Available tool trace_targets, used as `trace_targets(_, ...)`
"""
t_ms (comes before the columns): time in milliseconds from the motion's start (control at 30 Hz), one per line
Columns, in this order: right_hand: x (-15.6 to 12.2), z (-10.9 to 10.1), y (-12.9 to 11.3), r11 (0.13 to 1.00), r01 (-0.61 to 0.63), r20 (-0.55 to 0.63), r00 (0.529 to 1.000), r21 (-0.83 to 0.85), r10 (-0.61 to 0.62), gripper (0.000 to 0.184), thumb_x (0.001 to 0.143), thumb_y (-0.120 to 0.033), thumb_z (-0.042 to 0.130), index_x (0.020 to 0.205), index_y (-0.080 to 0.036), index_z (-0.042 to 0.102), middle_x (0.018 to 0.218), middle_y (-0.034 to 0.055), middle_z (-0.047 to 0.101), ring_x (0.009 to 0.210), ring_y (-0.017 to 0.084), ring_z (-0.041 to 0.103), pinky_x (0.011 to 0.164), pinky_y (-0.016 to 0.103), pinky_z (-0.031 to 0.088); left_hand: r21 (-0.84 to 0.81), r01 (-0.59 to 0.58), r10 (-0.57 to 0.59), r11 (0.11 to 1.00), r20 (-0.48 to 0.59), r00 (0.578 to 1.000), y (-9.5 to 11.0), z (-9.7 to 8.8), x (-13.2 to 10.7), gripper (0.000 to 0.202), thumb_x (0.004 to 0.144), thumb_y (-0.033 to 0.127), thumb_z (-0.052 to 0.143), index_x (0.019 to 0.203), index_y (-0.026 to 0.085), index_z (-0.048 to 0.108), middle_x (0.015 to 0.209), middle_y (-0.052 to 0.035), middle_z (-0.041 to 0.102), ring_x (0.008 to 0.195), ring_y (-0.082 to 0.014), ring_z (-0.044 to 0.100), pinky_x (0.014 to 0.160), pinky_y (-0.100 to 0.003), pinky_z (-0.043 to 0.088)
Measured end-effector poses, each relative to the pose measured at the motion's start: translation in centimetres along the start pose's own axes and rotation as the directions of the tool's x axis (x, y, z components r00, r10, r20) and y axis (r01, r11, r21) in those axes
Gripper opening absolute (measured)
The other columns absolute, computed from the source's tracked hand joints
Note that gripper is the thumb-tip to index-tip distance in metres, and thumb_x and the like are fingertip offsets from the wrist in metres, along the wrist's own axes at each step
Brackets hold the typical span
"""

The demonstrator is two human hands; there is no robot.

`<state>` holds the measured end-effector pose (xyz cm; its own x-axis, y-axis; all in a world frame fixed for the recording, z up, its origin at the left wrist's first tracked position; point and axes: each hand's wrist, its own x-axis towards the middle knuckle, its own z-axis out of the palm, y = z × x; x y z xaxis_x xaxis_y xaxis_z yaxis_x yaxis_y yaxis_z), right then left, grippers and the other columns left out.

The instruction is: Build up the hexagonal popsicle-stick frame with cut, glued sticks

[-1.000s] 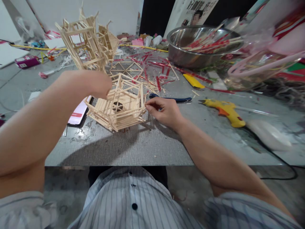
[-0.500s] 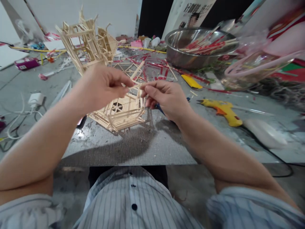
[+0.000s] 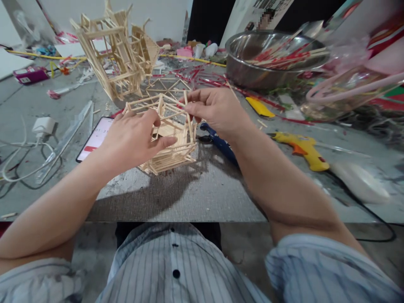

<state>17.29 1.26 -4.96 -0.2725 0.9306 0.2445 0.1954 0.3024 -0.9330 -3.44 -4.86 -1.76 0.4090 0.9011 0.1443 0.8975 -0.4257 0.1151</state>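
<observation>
A many-sided frame of thin wooden sticks (image 3: 172, 158) stands on the table in front of me. My left hand (image 3: 134, 130) lies over its left side, thumb and forefinger spread apart; the other fingertips are partly hidden at the rim. At the frame's far right corner, my right hand (image 3: 214, 110) pinches a short wooden stick (image 3: 186, 97) held roughly upright against the top edge. Whether the stick is fixed there I cannot tell. Blue-handled pliers (image 3: 222, 145) lie below my right hand, partly covered by the forearm.
A taller stick structure (image 3: 110, 63) stands behind on the left. A phone (image 3: 94, 139) and white charger (image 3: 44, 126) lie left. To the right are a yellow glue gun (image 3: 303, 149), a yellow-handled tool (image 3: 260, 107) and a steel basin (image 3: 246, 69) holding red-and-wood sticks.
My left hand has moved down and away from the right hand onto the frame's left side. The right hand has stayed near the far right corner. The phone is now uncovered.
</observation>
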Motion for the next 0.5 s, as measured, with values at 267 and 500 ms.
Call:
trace_targets(267, -0.1, 1.0, 0.7, 0.997, -0.034, 0.047, 0.998, -0.069, 0.037, 0.014, 0.081, -0.007, 0.062, 0.088, -0.018, 0.067, 0.067, -0.0034, 0.063, 0.057, 0.009, 0.056, 0.060, 0.026, 0.046, 0.098, -0.156, 0.119, 0.983, 0.302, 0.946, -0.3, 0.0, -0.1, 0.027, 0.087, 0.041, 0.055, 0.088, 0.022, 0.073, 0.082, -0.0049, 0.073, 0.087, -0.0247, 0.068, 0.098, -0.043, 0.040)
trace_targets(500, -1.9, 1.5, -1.2, 0.991, -0.104, 0.119, 0.986, -0.086, 0.114, 0.015, 0.084, -0.005, 0.058, 0.080, -0.018, 0.063, 0.054, -0.0044, 0.055, 0.048, 0.008, 0.049, 0.051, 0.024, 0.042, -0.102, -0.242, 0.262, 0.965, 0.471, 0.842, -1.7, -1.8, 0.0, 0.024, 0.081, 0.035, 0.057, 0.071, 0.024, 0.077, 0.066, -0.0021, 0.066, 0.061, -0.0148, 0.058, 0.072, -0.029, 0.044)
